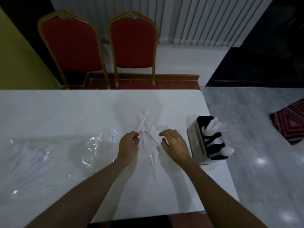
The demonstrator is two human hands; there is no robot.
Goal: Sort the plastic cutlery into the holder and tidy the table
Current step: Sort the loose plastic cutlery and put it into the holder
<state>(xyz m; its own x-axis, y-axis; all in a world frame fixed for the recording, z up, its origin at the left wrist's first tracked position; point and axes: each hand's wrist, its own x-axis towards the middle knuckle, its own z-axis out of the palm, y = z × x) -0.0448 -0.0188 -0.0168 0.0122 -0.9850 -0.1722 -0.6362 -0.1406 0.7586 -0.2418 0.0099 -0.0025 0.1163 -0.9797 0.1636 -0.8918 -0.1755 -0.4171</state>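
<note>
A loose pile of white plastic cutlery lies on the white table in front of me. My left hand pinches the handle end of a white spoon that points away toward the far edge. My right hand hovers over the right side of the pile, fingers curled and apart, holding nothing. A single spoon lies left of my left hand. The metal cutlery holder stands at the table's right edge with several white pieces in its compartments.
Clear plastic wrapping with more cutlery in it covers the left of the table. Two red chairs stand behind the far edge. The table ends just right of the holder, above grey floor with a striped cushion.
</note>
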